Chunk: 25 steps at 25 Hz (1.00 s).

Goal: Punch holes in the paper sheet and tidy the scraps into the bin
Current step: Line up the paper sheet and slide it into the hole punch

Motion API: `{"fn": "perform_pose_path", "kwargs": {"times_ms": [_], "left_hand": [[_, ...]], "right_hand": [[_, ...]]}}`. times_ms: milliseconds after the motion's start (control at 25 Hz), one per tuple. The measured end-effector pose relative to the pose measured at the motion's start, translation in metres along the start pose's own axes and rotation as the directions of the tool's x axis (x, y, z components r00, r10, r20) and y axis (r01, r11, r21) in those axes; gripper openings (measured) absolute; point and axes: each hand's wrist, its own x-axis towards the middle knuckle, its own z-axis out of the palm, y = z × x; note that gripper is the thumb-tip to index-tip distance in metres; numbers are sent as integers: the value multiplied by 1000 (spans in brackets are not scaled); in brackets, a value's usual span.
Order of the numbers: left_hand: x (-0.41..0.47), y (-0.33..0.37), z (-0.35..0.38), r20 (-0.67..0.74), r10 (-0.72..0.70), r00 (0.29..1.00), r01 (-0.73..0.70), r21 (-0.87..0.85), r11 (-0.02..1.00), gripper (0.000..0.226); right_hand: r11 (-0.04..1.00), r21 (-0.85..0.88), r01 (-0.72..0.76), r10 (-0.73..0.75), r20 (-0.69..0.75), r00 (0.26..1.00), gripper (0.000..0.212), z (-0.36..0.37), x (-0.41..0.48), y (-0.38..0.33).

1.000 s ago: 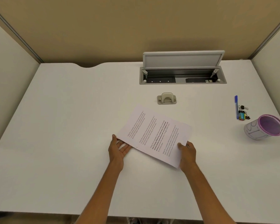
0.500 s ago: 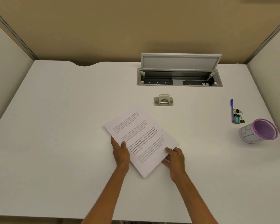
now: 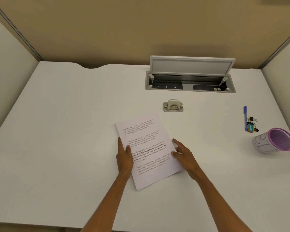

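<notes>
Two bare forearms reach in from the near edge of the white desk (image 3: 57,131) toward a printed paper sheet (image 3: 146,148) that lies in the middle, turned a little so its long side runs away and slightly to the left. The left hand (image 3: 124,156) holds the sheet's left edge, thumb lying on top of the print and the other fingers hidden along or under the edge, so it grips the paper. The right hand (image 3: 182,153) rests at the right edge with its fingers spread and loosely open, the fingertips touching or just over the margin; whether it presses the paper down cannot be told. Just beyond the far end of the sheet, a small gap away, sits a beige hole punch (image 3: 173,106), upright and untouched. Well off to the right lies a small mesh bin (image 3: 273,141) with a purple rim, tipped on its side with the mouth facing right. Near it, slightly farther back, lie a blue pen (image 3: 245,118) and a few binder clips (image 3: 252,125). At the far side a cable tray (image 3: 189,81) set into the desk stands with its grey lid raised.
</notes>
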Motion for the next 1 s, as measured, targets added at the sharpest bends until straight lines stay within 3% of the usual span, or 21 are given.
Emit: {"fn": "perform_pose_path", "kwargs": {"times_ms": [240,360,520,720,840,1000], "left_hand": [[5,1,0,15,16,1000,-17,16,1000,55],[9,-2,-3,67,15,998,-16,7,1000,52],[14,-5,-8,241,40,970,-30,-45,999,52],[10,0,-1,264,114,958,-138,73,988,56],[8,1,1,262,144,954,-174,95,980,53],[9,5,2,268,148,952,-174,75,982,51]], "right_hand": [[1000,14,8,-7,-65,998,46,9,-1,4],[982,177,-60,74,-72,995,27,5,2,2],[911,390,-133,163,-44,986,27,10,16,-10],[938,337,-75,121,-118,986,35,22,11,-10],[983,182,-35,65,-157,986,44,20,8,-10],[986,141,-92,121,-218,968,30,18,12,-13]]}}
